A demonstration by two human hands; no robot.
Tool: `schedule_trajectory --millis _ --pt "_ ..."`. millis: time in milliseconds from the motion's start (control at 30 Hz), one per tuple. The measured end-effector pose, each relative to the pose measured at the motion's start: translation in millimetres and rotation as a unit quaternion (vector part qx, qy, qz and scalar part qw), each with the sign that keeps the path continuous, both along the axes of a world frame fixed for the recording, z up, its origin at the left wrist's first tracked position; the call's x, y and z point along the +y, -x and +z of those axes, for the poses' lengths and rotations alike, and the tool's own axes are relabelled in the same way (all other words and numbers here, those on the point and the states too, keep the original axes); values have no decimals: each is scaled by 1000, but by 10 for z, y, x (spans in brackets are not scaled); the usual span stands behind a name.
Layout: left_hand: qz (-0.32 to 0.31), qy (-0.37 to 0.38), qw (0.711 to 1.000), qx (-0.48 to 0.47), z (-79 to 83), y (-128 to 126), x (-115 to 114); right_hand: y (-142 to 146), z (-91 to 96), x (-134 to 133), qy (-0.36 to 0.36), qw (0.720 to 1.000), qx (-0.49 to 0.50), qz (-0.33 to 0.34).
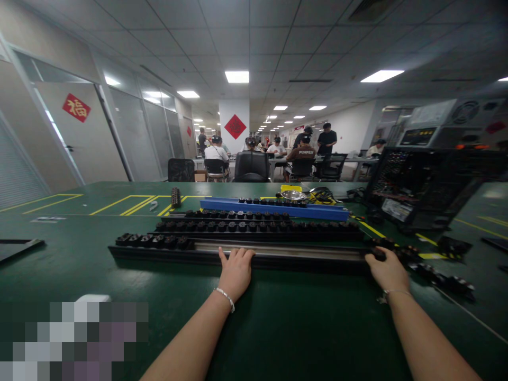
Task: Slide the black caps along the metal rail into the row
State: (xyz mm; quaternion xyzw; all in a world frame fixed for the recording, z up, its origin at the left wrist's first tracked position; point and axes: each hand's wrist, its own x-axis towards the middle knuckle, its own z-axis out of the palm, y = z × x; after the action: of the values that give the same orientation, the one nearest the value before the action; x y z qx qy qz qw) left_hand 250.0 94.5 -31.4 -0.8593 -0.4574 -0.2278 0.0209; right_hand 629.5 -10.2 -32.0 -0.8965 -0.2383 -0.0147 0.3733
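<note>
A long black rail with a bare metal channel lies crosswise before me on the green table. Small black round parts sit in a row in its left end. My left hand grips the rail's near edge around the middle, with its fingertips over the rim. At the rail's right end, my right hand is closed on a small black part, mostly covered by the fingers. Just behind stand more black rails, filled with similar parts.
Farther back lies a blue rail beside a metal bowl and a yellow tray. Loose black parts lie to the right, near an open computer case. A short stack stands back left. Several people sit beyond.
</note>
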Motion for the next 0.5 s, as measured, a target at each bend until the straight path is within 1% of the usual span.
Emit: schedule_trajectory --millis 167,367,500 --pt "8 5 1000 12 20 -2 -11 -30 -37 9 -12 1000 -18 0" --pt "4 9 1000 5 19 -2 -10 -121 -77 26 -18 1000 -14 -4" --pt "2 5 1000 1 9 -1 -5 -248 -72 31 -13 999 -20 30"
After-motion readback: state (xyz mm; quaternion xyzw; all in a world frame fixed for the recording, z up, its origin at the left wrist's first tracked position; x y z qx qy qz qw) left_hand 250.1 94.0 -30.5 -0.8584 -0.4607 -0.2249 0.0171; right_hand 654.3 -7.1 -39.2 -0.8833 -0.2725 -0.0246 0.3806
